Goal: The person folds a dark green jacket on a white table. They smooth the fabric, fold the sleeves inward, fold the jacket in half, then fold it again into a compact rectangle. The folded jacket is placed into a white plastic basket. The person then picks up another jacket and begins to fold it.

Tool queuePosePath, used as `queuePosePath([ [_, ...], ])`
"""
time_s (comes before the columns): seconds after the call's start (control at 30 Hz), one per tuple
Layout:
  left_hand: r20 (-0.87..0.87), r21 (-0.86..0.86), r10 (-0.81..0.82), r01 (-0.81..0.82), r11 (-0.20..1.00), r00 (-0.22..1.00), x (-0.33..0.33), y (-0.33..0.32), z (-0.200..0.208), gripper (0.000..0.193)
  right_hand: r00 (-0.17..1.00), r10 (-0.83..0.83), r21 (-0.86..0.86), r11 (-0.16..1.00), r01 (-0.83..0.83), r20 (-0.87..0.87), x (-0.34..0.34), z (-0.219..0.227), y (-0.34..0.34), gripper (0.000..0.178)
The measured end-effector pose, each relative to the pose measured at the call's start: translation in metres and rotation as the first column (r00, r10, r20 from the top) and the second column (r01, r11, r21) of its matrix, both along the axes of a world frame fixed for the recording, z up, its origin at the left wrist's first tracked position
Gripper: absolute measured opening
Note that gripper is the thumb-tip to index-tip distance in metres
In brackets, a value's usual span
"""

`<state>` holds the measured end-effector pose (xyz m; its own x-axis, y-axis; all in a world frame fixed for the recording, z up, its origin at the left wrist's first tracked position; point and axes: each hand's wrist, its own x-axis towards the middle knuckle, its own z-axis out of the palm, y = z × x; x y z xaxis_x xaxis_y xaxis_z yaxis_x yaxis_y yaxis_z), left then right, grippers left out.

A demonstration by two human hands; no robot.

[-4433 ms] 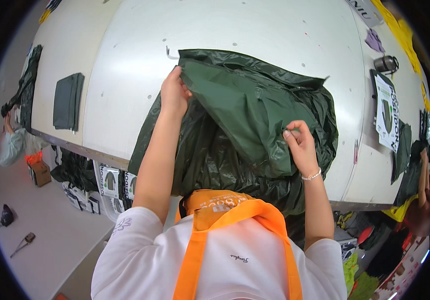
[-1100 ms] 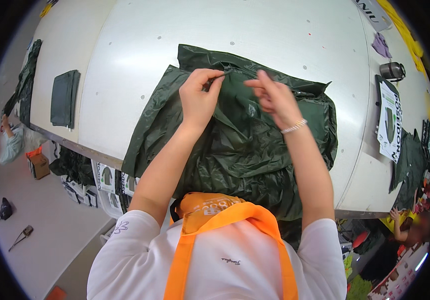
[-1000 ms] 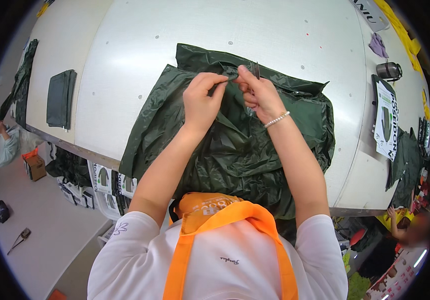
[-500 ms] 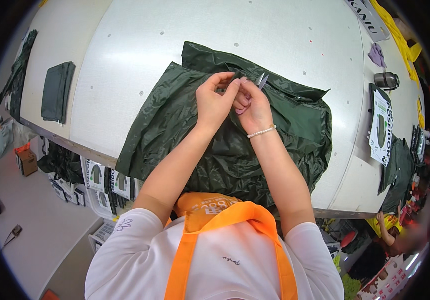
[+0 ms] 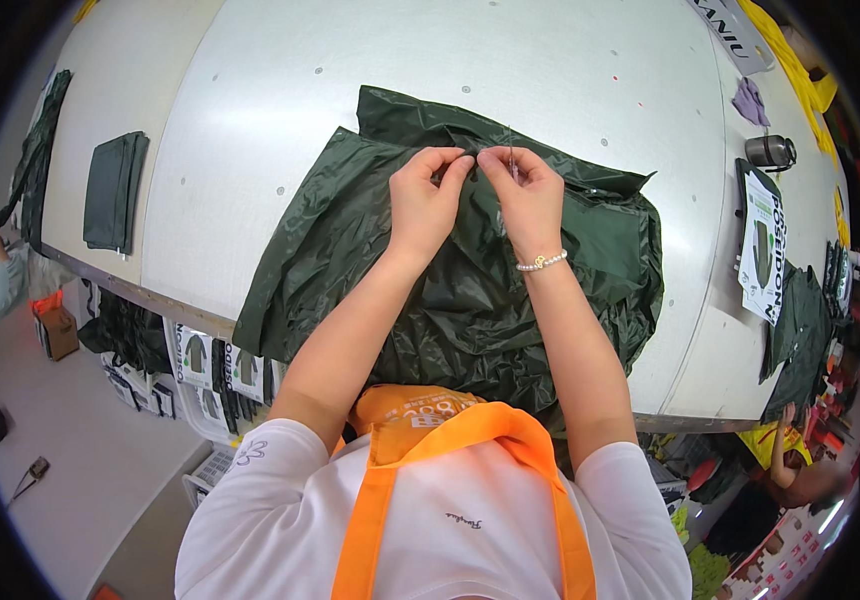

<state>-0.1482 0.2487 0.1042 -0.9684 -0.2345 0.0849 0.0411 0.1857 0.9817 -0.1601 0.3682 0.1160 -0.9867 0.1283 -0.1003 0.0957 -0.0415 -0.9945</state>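
A shiny dark green raincoat [image 5: 450, 290], crumpled along its near side, lies spread on the pale worktable in front of me. At its upper middle, my left hand [image 5: 428, 200] pinches the cloth between thumb and fingertips. Right beside it, my right hand [image 5: 525, 195] is closed, its thumb and forefinger meeting at the same spot on the cloth. A small pair of scissors [image 5: 513, 158] rests in the right hand, the thin blades seen nearly edge-on. Its handles are hidden by the fingers, and so is the exact bit of cloth pinched.
A folded dark green garment [image 5: 115, 192] lies on the left of the table. To the right are a dark flask [image 5: 772, 152], a purple cloth [image 5: 750, 102] and printed packages [image 5: 762, 240]. Beneath the table's left edge stands a white crate [image 5: 195, 400] of packages. Other people work at both sides.
My right hand has turned over, palm downward, and shifted slightly right; its scissor blades now point away from me. The left hand keeps its pinch almost in place.
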Motion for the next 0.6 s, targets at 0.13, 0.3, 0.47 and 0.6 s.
queuePosePath([
  [0.13,-0.054,-0.071,-0.055,0.051,0.996,0.997,0.000,0.004,0.004,0.017,0.989,0.034,0.241,0.970,0.001,-0.141,-0.002,-0.006,0.004,0.011],
  [0.3,0.057,-0.019,-0.115,0.116,0.993,0.992,-0.001,0.003,0.006,0.018,0.969,0.038,0.465,0.882,0.083,-0.244,-0.006,-0.008,0.009,0.011],
  [0.47,0.069,0.030,-0.105,0.103,0.994,0.992,-0.004,0.002,0.004,0.019,0.993,0.087,0.182,0.981,-0.072,-0.078,-0.005,0.001,0.020,0.016],
  [0.6,0.068,0.008,-0.162,0.162,0.987,0.984,-0.002,0.002,0.007,0.017,0.984,0.179,0.248,0.953,-0.174,0.000,-0.005,0.002,0.023,0.014],
])
